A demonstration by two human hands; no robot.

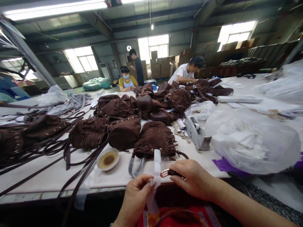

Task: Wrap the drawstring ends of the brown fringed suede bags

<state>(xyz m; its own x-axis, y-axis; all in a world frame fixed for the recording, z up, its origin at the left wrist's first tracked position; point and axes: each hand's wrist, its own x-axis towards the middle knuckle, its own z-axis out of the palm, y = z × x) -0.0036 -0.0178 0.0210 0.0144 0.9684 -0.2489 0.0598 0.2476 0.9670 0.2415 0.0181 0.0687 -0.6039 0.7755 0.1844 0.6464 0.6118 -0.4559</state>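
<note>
Right hand is clamping strap, buckle pointing left | left hand is pinching film just beside | near edge of table

Left grip pinches white film — right grip holds a buckle strap.

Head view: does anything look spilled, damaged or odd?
The round white dish looks a little odd: its yellowish contents have a dark brown blotch, and it sits uncovered beside flat brown straps. No spill or damage shows.
</note>
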